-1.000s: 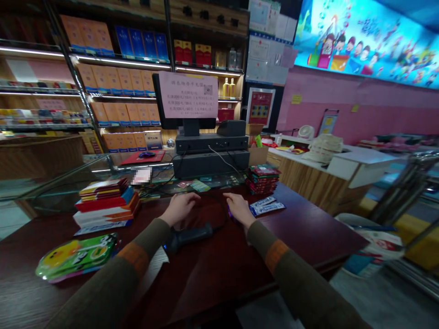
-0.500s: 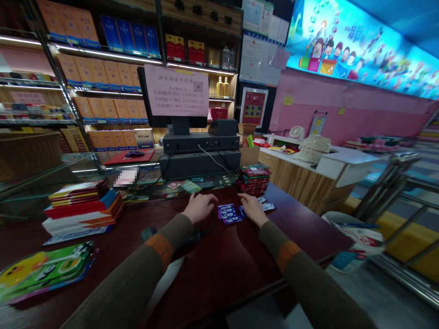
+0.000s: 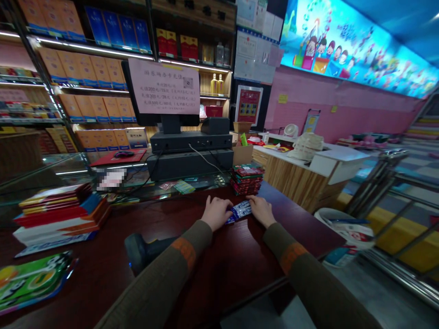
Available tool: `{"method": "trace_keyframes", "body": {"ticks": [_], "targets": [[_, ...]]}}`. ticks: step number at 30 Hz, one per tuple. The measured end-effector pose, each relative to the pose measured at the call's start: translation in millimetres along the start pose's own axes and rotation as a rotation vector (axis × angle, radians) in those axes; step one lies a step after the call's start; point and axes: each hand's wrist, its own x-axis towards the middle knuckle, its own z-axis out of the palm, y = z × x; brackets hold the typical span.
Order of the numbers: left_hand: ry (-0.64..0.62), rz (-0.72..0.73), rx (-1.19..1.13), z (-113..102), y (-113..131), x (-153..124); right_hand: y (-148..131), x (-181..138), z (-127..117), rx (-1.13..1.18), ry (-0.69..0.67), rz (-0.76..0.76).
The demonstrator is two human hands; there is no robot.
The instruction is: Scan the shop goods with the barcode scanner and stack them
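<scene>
Small blue and white packets [image 3: 243, 209] lie on the dark red counter between my two hands, some overlapping, their print too small to read. My left hand [image 3: 217, 213] has curled fingers closed on their left end. At the right end, my right hand [image 3: 262, 211] grips the packets' edge with bent fingers. Just behind them stands a pile of red and green packs [image 3: 246, 179]. Beside my left forearm lies a dark handheld scanner [image 3: 146, 251], partly covered by the sleeve.
Red and white boxes [image 3: 61, 217] are stacked at the left, near a green package [image 3: 37, 278]. A monitor [image 3: 164, 93] with a pink notice stands at the back. A white bucket [image 3: 345, 233] sits past the counter's right edge, by metal railings [image 3: 387, 196].
My left hand has moved right to the packets. The blue and purple packets, which lay apart in two groups, are now together between my hands. The view has shifted slightly.
</scene>
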Motion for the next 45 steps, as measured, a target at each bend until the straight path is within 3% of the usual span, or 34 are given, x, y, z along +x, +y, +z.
{"method": "trace_keyframes", "body": {"ticks": [16,23,31,35,45], "targets": [[0.054,0.004,0.115,30.0,26.0,14.3,24.0,-8.4,-9.9,-0.062,0.074,0.120],[0.069,0.003,0.140,29.8,30.9,15.4,17.1,-13.4,-13.3,-0.122,0.076,0.139],[0.131,0.040,0.143,17.4,30.5,16.6,22.5,-13.0,-13.7,0.003,0.090,0.127],[0.166,0.029,0.148,5.7,19.9,14.6,20.0,-13.2,-12.0,0.106,0.140,0.057],[0.216,-0.043,0.101,-32.5,-24.3,-2.1,-4.7,-18.2,-11.7,0.324,0.176,-0.370]]}}
